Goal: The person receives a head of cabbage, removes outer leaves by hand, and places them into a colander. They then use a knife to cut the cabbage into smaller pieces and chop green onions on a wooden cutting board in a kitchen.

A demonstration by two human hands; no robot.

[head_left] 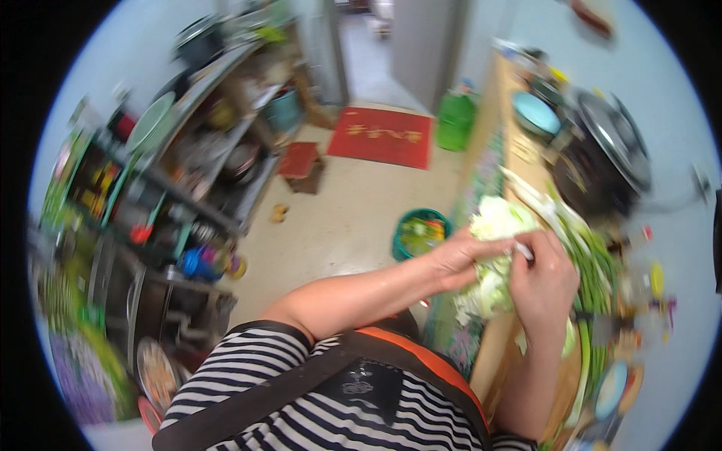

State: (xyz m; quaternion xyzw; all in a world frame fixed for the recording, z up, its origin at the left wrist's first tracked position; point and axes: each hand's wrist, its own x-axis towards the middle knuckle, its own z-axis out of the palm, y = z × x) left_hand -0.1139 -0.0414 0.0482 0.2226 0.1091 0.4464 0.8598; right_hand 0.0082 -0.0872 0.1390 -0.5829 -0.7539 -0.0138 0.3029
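Observation:
Over the wooden counter at the right, my left hand [462,259] grips pale green cabbage [500,218] from the left, fingers largely behind it. My right hand [545,274] is closed beside it, pinching a small white piece, apparently cabbage, near my left thumb. More cabbage leaves hang below both hands. Long green onions [594,278] lie along the counter just right of my hands. Under my right forearm shows a wooden board [496,361], and a dark blade [602,323], partly hidden, lies by the onions.
Along the counter stand a blue bowl [535,113], a black cooker [598,173] and small bottles. A green basin [406,252] with scraps sits on the floor below. A shelving unit [203,113] lines the left, with a wooden stool [299,161], a red mat [380,150] and an open doorway.

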